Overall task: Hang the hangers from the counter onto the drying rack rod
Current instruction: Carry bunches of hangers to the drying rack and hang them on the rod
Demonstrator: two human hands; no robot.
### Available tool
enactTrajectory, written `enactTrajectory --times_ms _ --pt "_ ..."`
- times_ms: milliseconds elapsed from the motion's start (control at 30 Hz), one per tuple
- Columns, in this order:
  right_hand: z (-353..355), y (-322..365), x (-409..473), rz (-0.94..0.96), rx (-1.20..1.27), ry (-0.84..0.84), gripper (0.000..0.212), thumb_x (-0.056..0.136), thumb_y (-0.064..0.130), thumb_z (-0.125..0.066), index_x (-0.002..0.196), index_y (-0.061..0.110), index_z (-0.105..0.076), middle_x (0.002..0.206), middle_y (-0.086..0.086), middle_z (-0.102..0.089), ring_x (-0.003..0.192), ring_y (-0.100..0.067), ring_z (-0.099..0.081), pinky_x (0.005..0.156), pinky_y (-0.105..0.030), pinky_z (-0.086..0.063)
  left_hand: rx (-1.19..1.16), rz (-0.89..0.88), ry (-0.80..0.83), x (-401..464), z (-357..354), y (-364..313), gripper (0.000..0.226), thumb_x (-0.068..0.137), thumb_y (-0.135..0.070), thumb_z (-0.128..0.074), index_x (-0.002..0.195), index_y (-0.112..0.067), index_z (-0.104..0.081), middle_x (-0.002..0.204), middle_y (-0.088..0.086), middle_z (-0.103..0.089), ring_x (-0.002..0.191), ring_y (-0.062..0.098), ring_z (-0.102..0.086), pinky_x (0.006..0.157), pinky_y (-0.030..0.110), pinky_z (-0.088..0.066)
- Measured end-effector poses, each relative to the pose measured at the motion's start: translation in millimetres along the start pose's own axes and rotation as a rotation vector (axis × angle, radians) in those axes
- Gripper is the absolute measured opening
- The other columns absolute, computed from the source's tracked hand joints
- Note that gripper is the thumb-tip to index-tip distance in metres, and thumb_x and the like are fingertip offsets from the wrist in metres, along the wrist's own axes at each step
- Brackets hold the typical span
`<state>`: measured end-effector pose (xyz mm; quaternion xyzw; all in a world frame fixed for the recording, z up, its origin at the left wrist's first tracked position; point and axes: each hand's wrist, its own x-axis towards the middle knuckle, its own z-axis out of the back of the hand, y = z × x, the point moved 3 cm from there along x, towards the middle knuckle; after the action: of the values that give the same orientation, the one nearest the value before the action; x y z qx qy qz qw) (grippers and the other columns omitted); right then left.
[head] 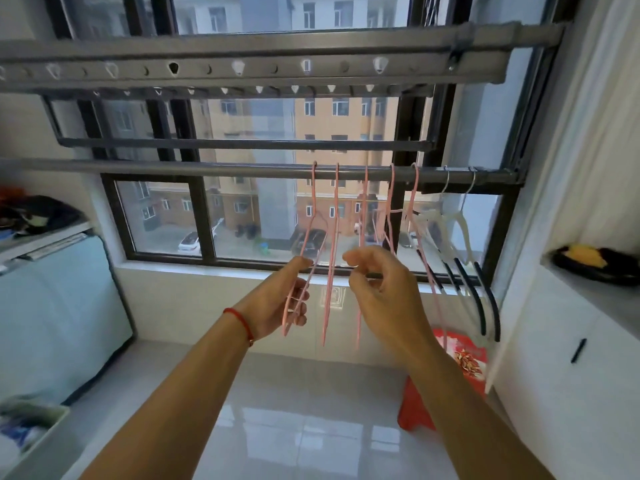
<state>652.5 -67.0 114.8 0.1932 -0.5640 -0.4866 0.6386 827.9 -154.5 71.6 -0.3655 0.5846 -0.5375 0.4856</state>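
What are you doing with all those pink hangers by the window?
A person is hanging hangers on the drying rack rod in front of the window. Five pink hangers already hook over the rod, with two white hangers further right. The left hand holds the leftmost pink hanger, which is already hooked on. The right hand is close to the middle ones, fingers curled; whether it grips one is unclear.

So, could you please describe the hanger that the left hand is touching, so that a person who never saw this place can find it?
Find the grey drying rack rod that crosses in front of the window, with a row of hangers on its right half. The leftmost pink hanger in that row is the one. Unlike its neighbours, which hang free, its lower part lies against the fingers of the left hand.
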Motion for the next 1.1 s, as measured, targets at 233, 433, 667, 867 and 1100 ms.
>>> enactTrajectory --times_ms 233,433,667,867,1100 --pt "7.4 -7.7 -7.2 -0.006 -0.043 -0.024 0.024 0.096 0.004 -0.06 0.113 0.019 -0.068 0.113 0.008 -0.067 0.101 0.01 -0.057 0.074 -0.001 -0.046 0.059 0.055 -0.05 -10.7 4.8 3.7 0.061 0.096 -0.056 -0.054 0.129 -0.004 -0.051 0.122 0.025 -0.057 0.097 0.035 -0.065 0.07 0.039 -0.062" --pt "17.1 -11.5 -17.0 -0.007 -0.063 -0.054 0.021 0.095 0.005 -0.063 0.11 0.019 -0.07 0.108 0.009 -0.069 0.097 0.005 -0.06 0.073 -0.004 -0.047 0.359 -0.081 -0.271 -29.1 11.9 -6.9 0.031 0.1 -0.044 -0.054 0.123 -0.023 -0.057 0.134 0.011 -0.058 0.116 0.027 -0.057 0.101 0.049 -0.051" --pt "42.0 -6.1 -33.3 0.07 -0.038 -0.081 0.024 0.094 0.005 -0.063 0.105 0.026 -0.066 0.107 0.019 -0.066 0.1 0.007 -0.06 0.075 -0.005 -0.048 0.69 -0.831 -0.801 -84.4 -34.9 -44.6 0.037 0.092 -0.032 -0.06 0.122 -0.012 -0.063 0.126 0.012 -0.061 0.121 0.026 -0.053 0.102 0.03 -0.039" --pt "102.9 -14.4 -51.7 0.166 -0.001 -0.107 0.022 0.093 0.009 -0.065 0.111 0.021 -0.066 0.109 0.011 -0.069 0.101 0.001 -0.063 0.08 -0.006 -0.049 0.471 -1.076 -0.462 -113.8 -168.6 -51.0 0.018 0.086 -0.017 -0.059 0.102 -0.015 -0.067 0.103 -0.004 -0.067 0.103 0.012 -0.062 0.091 0.027 -0.051" --pt "277.5 -77.8 -100.6 -0.028 -0.031 -0.229 0.025 0.096 0.009 -0.065 0.119 0.017 -0.066 0.111 0.009 -0.07 0.099 -0.002 -0.065 0.078 -0.008 -0.051 0.311 -0.928 -0.152 -84.8 -370.6 -39.5 0.016 0.094 -0.011 -0.064 0.107 -0.019 -0.067 0.103 -0.009 -0.068 0.1 0.006 -0.065 0.086 0.018 -0.054"
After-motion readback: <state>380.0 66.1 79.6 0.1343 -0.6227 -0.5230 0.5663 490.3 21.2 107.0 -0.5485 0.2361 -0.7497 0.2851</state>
